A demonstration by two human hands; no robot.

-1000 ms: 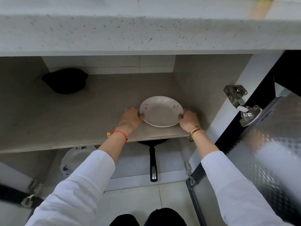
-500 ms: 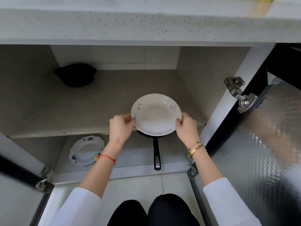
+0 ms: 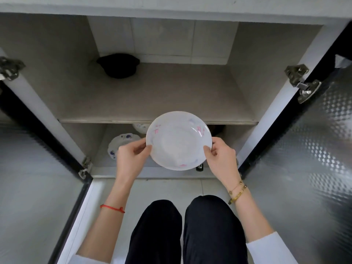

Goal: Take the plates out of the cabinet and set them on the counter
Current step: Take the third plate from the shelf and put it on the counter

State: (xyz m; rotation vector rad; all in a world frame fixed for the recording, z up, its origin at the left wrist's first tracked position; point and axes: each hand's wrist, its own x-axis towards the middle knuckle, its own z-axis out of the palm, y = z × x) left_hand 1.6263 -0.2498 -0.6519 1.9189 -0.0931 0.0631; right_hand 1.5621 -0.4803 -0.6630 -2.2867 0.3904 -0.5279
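Both hands have lifted plate (image 3: 178,140) clear of shelf (image 3: 158,96).

We are in a home kitchen: an open cupboard (image 3: 152,96) under the tabletop (image 3: 171,4) holds plates (image 3: 122,144) and a black pot (image 3: 119,65).

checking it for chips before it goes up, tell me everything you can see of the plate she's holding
The plate is round, white and glossy, ceramic by its look, with a shallow well and small pink flower prints around the rim. It is held face up, clear of the cabinet shelf. The left hand and right hand pinch opposite edges. No chips show.
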